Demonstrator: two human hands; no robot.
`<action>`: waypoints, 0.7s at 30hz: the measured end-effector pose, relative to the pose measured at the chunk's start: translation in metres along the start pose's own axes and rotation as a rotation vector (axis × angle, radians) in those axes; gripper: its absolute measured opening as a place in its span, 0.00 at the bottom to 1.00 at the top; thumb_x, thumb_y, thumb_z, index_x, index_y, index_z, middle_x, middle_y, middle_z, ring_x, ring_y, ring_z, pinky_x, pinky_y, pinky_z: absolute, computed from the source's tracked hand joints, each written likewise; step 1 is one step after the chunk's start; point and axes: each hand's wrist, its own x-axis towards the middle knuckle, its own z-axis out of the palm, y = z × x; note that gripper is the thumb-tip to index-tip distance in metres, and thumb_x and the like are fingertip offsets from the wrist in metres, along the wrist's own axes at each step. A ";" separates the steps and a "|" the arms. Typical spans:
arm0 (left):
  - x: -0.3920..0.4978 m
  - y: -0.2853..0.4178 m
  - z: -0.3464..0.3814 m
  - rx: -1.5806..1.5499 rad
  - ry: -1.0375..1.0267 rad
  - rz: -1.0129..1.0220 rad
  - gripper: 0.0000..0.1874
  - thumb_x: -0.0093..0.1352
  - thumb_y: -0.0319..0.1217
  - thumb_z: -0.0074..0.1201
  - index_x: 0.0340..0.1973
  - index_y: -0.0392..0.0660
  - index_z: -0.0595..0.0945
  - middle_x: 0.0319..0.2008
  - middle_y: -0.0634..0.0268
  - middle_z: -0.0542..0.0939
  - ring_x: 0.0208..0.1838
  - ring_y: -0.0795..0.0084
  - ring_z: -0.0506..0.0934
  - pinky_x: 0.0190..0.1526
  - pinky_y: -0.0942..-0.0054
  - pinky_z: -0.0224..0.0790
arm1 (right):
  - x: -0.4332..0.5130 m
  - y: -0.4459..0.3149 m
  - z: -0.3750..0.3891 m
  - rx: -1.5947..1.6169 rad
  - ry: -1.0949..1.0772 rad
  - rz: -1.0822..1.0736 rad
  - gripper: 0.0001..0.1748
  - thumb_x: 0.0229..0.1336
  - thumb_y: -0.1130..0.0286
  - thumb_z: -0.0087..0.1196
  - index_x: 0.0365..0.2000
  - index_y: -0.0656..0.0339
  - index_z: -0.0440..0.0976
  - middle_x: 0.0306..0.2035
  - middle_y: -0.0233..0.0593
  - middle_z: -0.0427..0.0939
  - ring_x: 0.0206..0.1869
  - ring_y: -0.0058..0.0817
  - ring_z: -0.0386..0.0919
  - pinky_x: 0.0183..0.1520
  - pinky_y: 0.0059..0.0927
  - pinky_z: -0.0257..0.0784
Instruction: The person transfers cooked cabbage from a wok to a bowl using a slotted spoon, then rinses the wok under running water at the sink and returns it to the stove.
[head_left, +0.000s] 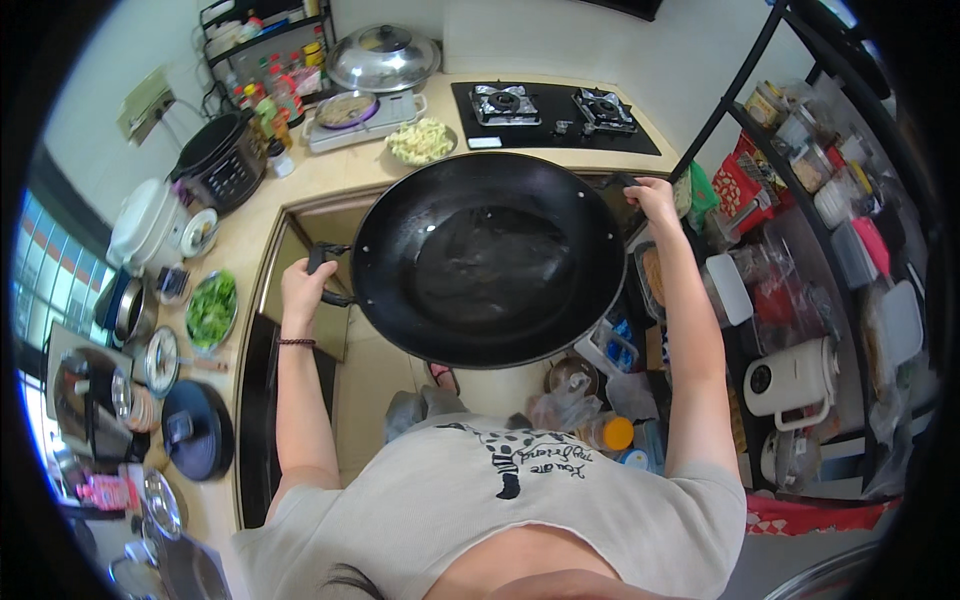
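Note:
A large black two-handled wok (487, 262) hangs in the air in front of me, its inside facing up towards the camera. My left hand (306, 289) grips the loop handle on its left side. On the opposite side, my right hand (654, 201) is closed around the other dark handle, which is partly hidden by the fingers. Dull smears and a few bright reflections show on the wok's inner surface. Beyond its far rim, on the counter, stand a gas hob (555, 118) with two burners and a bowl of pale chopped vegetable (421, 141).
A plate of green leaves (211, 310), an electric pressure cooker (223, 161) and a dark blue lid (196, 430) line the left counter (255, 232). A domed steel lid (384, 58) stands at the back. Crowded black shelving (795, 184) rises on my right; bags and jars (606, 431) sit low beside me.

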 end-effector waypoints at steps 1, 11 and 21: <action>0.025 0.006 0.021 -0.038 -0.043 -0.002 0.12 0.52 0.35 0.57 0.17 0.39 0.74 0.12 0.70 0.71 0.16 0.82 0.67 0.19 0.80 0.56 | 0.016 0.004 -0.006 0.026 0.026 -0.026 0.03 0.33 0.77 0.54 0.14 0.67 0.73 0.13 0.33 0.71 0.17 0.19 0.66 0.22 0.22 0.58; 0.256 0.064 0.169 0.011 -0.171 0.119 0.13 0.52 0.36 0.57 0.19 0.37 0.75 0.13 0.68 0.72 0.17 0.80 0.68 0.22 0.78 0.61 | 0.244 0.013 -0.005 -0.103 0.145 0.201 0.19 0.39 0.76 0.53 0.37 0.72 0.69 0.17 0.35 0.72 0.18 0.19 0.67 0.21 0.23 0.59; 0.387 0.096 0.278 0.352 0.065 -0.020 0.17 0.53 0.41 0.54 0.23 0.37 0.77 0.18 0.52 0.77 0.25 0.59 0.76 0.30 0.66 0.65 | 0.531 0.063 0.083 0.013 -0.080 0.154 0.05 0.42 0.76 0.49 0.21 0.68 0.72 0.18 0.35 0.71 0.20 0.21 0.67 0.21 0.22 0.58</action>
